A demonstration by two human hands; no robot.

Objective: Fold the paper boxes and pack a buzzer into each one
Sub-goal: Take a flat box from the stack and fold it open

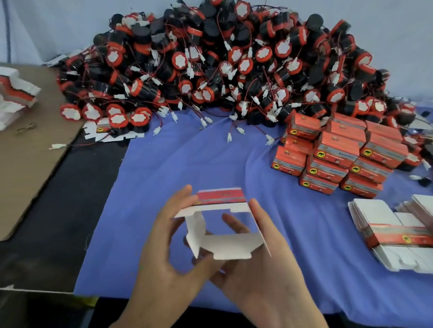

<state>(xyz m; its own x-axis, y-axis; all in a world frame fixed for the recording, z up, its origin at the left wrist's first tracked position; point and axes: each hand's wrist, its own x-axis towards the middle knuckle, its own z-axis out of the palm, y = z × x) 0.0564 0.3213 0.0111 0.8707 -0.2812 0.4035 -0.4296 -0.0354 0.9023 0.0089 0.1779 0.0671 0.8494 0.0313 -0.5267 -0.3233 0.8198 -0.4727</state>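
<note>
Above the desk (159,176), left hand (164,239) and right hand (270,267) are gripping 1 half-opened paper box (221,242), fingers (185,194) curling round opposite sides, apparently squaring it before flap folding; buzzers (240,64) heaped behind.

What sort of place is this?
Probably a small hand-packing workshop: a heap of black-and-red round buzzers, a stack of closed orange cardboard boxes, and piles of flat white-and-orange box blanks.

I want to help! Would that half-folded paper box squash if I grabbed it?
Probably: the paper box looks like thin card, flaps splayed between the left hand and right hand. Likely very light too: it is hollow.
</note>
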